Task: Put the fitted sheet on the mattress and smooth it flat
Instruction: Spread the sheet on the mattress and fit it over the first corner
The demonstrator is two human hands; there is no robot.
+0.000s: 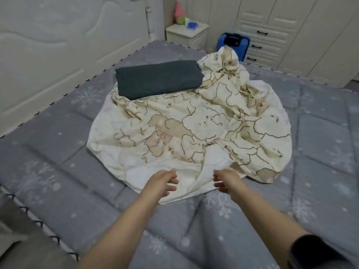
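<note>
A cream fitted sheet (194, 129) with a tan cloud print lies bunched in a rumpled heap on the middle of the mattress (58, 152), which wears a grey quilted pad with snowflakes. A dark grey pillow (158, 78) rests on the sheet's far left part. My left hand (162, 182) hovers over the sheet's near edge, fingers apart, holding nothing. My right hand (226, 181) is beside it, a little to the right, fingers spread and curled over the same edge, not gripping it.
A white headboard (48, 55) runs along the left. A white nightstand (186, 34) with small items stands at the back, a blue suitcase (234, 44) next to it, and white wardrobes with drawers (272, 35) fill the right wall.
</note>
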